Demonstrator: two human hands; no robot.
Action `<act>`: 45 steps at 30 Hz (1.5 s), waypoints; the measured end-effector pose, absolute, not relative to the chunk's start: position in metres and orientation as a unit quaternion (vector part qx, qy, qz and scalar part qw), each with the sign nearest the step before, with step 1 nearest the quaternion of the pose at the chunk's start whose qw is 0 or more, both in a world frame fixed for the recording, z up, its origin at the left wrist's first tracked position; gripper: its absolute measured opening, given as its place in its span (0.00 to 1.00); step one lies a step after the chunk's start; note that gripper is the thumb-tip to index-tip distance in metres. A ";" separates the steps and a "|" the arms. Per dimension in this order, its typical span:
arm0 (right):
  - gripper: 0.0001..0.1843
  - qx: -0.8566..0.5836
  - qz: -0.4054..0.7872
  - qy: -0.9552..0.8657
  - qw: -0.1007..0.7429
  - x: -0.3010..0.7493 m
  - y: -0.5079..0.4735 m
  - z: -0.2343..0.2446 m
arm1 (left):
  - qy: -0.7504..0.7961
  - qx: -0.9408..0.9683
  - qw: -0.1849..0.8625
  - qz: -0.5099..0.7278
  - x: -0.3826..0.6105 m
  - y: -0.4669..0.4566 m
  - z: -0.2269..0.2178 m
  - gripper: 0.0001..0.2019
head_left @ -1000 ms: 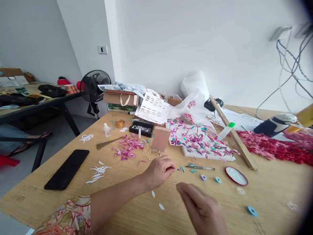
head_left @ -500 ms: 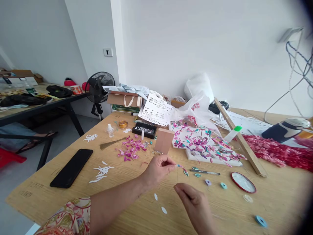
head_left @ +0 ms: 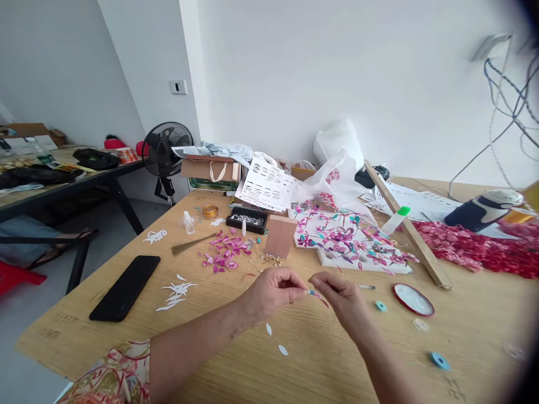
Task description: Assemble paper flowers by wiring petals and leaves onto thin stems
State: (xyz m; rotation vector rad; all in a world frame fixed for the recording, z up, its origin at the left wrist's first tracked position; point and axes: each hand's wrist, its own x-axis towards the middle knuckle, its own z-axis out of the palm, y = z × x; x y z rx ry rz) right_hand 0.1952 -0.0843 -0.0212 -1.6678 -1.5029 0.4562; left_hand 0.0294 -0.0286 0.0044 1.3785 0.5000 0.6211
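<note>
My left hand is closed in a pinch on a small wrapped stem with blue and pink on it, a thin pink petal-like tip pointing right. Just beside it, my right hand is also pinched, thumb and forefinger pressed together at the stem's far side; what lies between them is too small to make out. White leaf-shaped cutouts lie on the table below my hands. Behind them stands an upright wooden block, with small beads at its foot.
Pink petals and a black phone lie to the left. Finished-looking flower sprigs rest on white foam at the back. On the right are a red-rimmed round dish, a blue spool and a wooden bar.
My right hand has risen from below and come up to the stem beside my left hand. It now covers the green leaf end and small items behind. The view has shifted slightly.
</note>
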 end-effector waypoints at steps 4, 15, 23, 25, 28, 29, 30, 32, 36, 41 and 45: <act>0.16 -0.649 0.200 -0.626 0.383 0.171 -0.104 -0.049 | 0.269 0.612 0.658 0.346 0.037 -0.019 -0.002 0.07; 0.13 -0.678 0.080 -0.638 0.357 0.194 -0.110 0.014 | 0.175 0.822 0.481 0.250 0.040 -0.027 -0.009 0.04; 0.18 -0.660 0.208 -0.611 0.384 0.177 -0.097 -0.046 | 0.269 0.621 0.658 0.331 0.039 -0.021 -0.003 0.05; 0.18 -0.660 0.190 -0.643 0.339 0.163 -0.112 -0.047 | 0.284 0.654 0.608 0.349 0.041 -0.014 -0.009 0.04; 0.18 -0.648 0.139 -0.694 0.281 0.153 -0.129 -0.027 | 0.278 0.757 0.475 0.353 0.045 -0.008 -0.018 0.03; 0.18 -0.643 0.123 -0.703 0.279 0.154 -0.132 -0.017 | 0.262 0.790 0.436 0.343 0.045 -0.008 -0.020 0.04; 0.17 -0.638 0.108 -0.706 0.286 0.157 -0.132 -0.007 | 0.239 0.817 0.410 0.328 0.045 -0.009 -0.022 0.05; 0.15 -0.643 0.085 -0.694 0.313 0.169 -0.126 0.009 | 0.185 0.849 0.400 0.290 0.043 -0.013 -0.021 0.05; 0.14 -0.679 0.104 -0.622 0.375 0.196 -0.097 0.011 | 0.147 0.807 0.518 0.243 0.037 -0.024 -0.011 0.03; 0.16 -0.654 0.214 -0.582 0.433 0.191 -0.083 -0.033 | 0.250 0.604 0.700 0.289 0.033 -0.026 0.002 0.05; 0.17 -0.659 0.206 -0.616 0.380 0.166 -0.107 -0.050 | 0.295 0.620 0.639 0.346 0.040 -0.015 -0.004 0.05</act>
